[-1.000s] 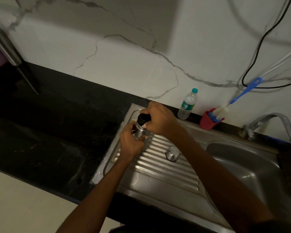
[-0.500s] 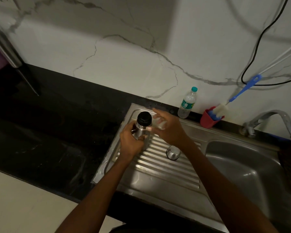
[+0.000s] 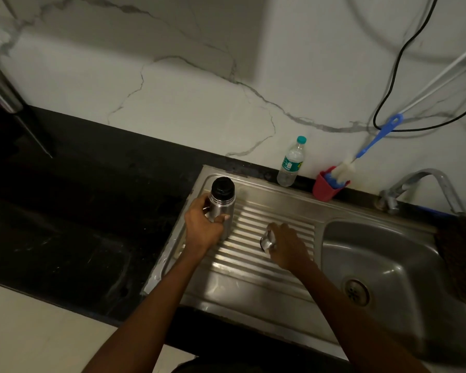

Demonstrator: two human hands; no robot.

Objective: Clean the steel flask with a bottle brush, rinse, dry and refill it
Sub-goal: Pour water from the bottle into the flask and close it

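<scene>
The fingers (image 3: 221,218) of the left hand (image 3: 202,227) were curled round the steel flask (image 3: 221,208), the thumb lying across its front, so that hand held the body firmly. The flask stood upright on the ribbed draining board (image 3: 253,254) of the steel sink unit, at the board's far left corner, with a black stopper (image 3: 222,187) seated in its neck. The right hand (image 3: 287,246) lay further along the draining board, to the right of the flask and well apart from it, its fingers bent over a small steel cup lid (image 3: 267,240) and holding it against the ribs; only the lid's left edge showed past the hand.

Behind the flask and to its right, a clear plastic water bottle (image 3: 291,164) with a teal cap stood against the marble wall. Right of that bottle sat a red cup (image 3: 324,188), and the bottle brush (image 3: 361,154) leaned in it, white bristles at the rim and blue handle rising toward the wall. The basin (image 3: 382,254) opened to the right of the flask beyond the draining board, with the tap (image 3: 425,179) arching over its far edge. A black cable (image 3: 393,74) hung down the wall above the brush. The dark table (image 3: 78,211) stretched away to the left of the flask.
</scene>
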